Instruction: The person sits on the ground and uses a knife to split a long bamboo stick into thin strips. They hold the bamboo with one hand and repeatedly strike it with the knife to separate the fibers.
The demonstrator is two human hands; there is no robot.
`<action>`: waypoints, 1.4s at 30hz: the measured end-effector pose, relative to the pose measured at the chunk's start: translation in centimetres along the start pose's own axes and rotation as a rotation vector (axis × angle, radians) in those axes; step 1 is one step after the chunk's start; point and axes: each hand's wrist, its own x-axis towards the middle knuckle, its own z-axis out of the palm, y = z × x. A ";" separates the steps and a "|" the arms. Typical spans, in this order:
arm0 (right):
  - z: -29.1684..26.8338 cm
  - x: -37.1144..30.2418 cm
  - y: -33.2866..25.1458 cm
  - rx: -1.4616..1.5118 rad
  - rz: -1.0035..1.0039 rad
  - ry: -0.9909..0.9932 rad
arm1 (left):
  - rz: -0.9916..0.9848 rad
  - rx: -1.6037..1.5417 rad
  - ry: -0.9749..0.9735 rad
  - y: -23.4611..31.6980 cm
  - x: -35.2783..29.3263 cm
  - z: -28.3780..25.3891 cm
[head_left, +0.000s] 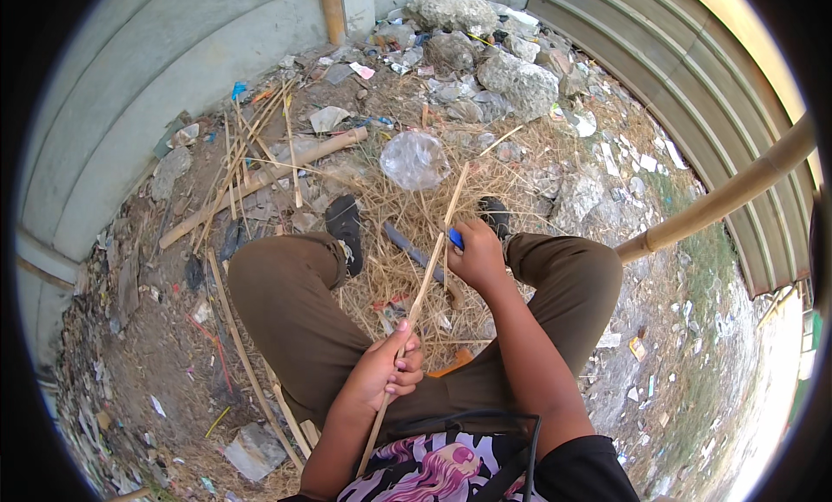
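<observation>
My left hand [392,365] is closed around a long, thin bamboo strip [425,287], which slants up and away from my lap between my knees. Farther along the strip, my right hand [477,255] is closed on a small blue-handled tool [456,238]; its working end is too small to make out. Beside that hand a second thin length of bamboo [457,194] points away from me, and I cannot tell if it is split from the held strip. Under my hands, on the dry straw, lies a dark, flat-bladed tool [407,245] with a brownish handle.
Several bamboo strips [234,168] lie across a thick bamboo pole [260,187] at the far left. More strips [245,355] rest by my left leg. A clear plastic bag [414,160] sits ahead, with rubble [518,81] behind it. A bamboo pole [719,198] slants in from the right.
</observation>
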 end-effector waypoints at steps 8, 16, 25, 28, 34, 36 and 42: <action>0.5 0.6 0.4 0.115 0.679 -0.440 | 0.000 0.070 -0.013 -0.2 0.5 0.3; -0.1 2.3 -1.5 -0.086 0.582 -0.449 | 0.001 0.053 0.032 -0.4 0.9 -0.2; -7.4 9.3 9.2 -0.288 0.804 -0.278 | -0.087 -0.011 -0.018 -1.0 -0.4 -0.1; -7.9 8.4 6.2 -0.200 0.696 -0.426 | -0.085 -0.035 -0.073 -0.5 0.8 0.1; -6.2 -2.8 -6.2 0.027 0.370 -0.488 | 0.044 0.077 0.007 -0.5 0.8 0.7; -5.8 -5.0 -7.2 0.001 0.340 -0.568 | 0.069 0.094 0.047 -0.7 0.8 0.5; -5.7 -7.7 -8.2 -0.021 0.355 -0.561 | 0.130 0.299 0.177 -1.4 1.3 1.4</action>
